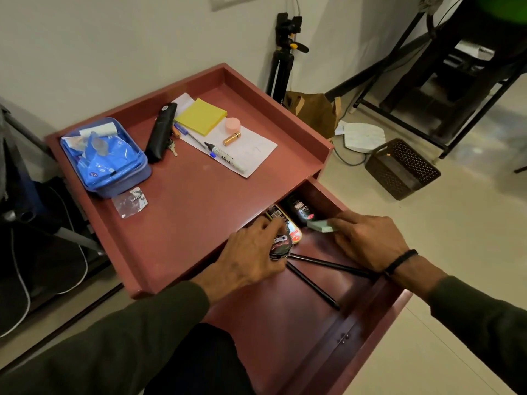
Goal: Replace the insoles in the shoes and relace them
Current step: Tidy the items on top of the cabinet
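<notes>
I see no shoes, insoles or laces here. A red-brown table has its drawer pulled open toward me. My left hand grips a round black polish tin over the drawer. To its right, my right hand pinches a pale green sponge block at the drawer's back. Behind the tin lie a black polish bottle and a tube with a barcode. Two thin black sticks cross on the drawer floor.
The table top carries a blue pouch, a black case, yellow sticky notes, pens, a marker and paper. On the floor to the right are a brown perforated basket, a paper bag and a tripod.
</notes>
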Available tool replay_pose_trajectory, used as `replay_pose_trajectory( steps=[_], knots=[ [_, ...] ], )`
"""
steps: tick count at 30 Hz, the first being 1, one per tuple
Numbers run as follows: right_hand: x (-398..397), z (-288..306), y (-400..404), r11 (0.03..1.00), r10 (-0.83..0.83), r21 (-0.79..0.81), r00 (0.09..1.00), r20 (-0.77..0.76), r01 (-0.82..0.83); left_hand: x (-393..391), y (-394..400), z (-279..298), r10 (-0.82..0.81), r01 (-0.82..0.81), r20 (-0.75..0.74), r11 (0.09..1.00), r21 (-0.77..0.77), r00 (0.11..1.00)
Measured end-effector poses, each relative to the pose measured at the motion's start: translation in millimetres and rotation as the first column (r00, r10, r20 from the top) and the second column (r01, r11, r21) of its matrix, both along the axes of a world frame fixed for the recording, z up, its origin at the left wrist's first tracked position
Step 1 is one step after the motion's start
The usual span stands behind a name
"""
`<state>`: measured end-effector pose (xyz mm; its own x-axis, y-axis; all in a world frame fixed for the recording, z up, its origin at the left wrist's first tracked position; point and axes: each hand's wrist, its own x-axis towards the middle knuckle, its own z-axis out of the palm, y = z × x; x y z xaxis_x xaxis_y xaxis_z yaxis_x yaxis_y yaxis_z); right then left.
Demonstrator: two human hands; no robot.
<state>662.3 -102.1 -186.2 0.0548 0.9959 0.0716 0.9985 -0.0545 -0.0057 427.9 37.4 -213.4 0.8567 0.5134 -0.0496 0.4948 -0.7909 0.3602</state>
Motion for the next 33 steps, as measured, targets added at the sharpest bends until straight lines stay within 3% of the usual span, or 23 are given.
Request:
replay_pose_trajectory(
  steps=[3, 6, 10, 16, 18, 22, 24, 26, 30, 32, 33],
  knots=[
    [1.7, -21.4, 3.8, 0.972, -0.018, -0.23, 0.995, 0.098, 0.04, 2.8, -3.2, -24.7, -0.02, 0.02, -0.184, 1.0, -0.002, 0.983],
    [4.3, -44.9, 9.1, 0.946, -0.025, -0.317, 0.99, 0.136, 0.067, 11.8, -5.6, -40.8, 0.017, -0.007, -0.267, 0.999, 0.038, 0.963],
    [5.8, -67.2, 6.6, 0.939, -0.062, -0.322, 0.982, 0.179, 0.118, 17.4, 1.7, -57.1, 0.073, -0.069, -0.269, 0.997, 0.025, 0.96],
    [5.7, -84.8, 0.7, 0.888, -0.04, -0.444, 0.98, 0.193, 0.124, 10.8, 14.2, -63.4, 0.132, -0.177, -0.262, 0.972, -0.155, 0.956],
    [2.5, -77.1, 5.3, 0.917, -0.067, -0.377, 0.983, 0.173, 0.129, 10.8, 13.3, -57.8, 0.131, -0.182, -0.284, 0.971, -0.158, 0.95],
    [-18.0, -42.9, 30.9, 0.995, -0.094, 0.04, 0.993, -0.074, 0.097, 13.5, 2.7, -31.0, 0.056, -0.113, -0.403, 0.987, -0.118, 0.913],
    [-31.9, -16.5, 58.3, 0.971, -0.051, 0.226, 0.988, -0.147, 0.084, 9.0, 1.5, -5.5, 0.01, -0.042, -0.297, 0.994, -0.101, 0.955],
    [-46.0, 6.6, 91.8, 0.944, -0.026, 0.318, 0.978, -0.205, 0.092, -1.2, 11.9, 22.7, 0.047, -0.053, -0.065, 0.994, -0.1, 0.997],
    [-67.9, 30.4, 164.3, 0.962, -0.089, 0.211, 0.93, -0.357, 0.173, -18.0, 84.5, 72.3, 0.295, -0.33, 0.205, 0.929, 0.167, 0.933],
    [-76.4, 35.5, 195.7, 0.973, -0.126, 0.132, 0.911, -0.392, 0.191, -23.8, 137.8, 91.2, 0.452, -0.513, 0.298, 0.841, 0.173, 0.841],
    [-80.4, 37.0, 208.2, 0.977, -0.145, 0.087, 0.903, -0.404, 0.196, -25.2, 163.5, 98.6, 0.532, -0.582, 0.273, 0.798, 0.156, 0.802]
  ],
)
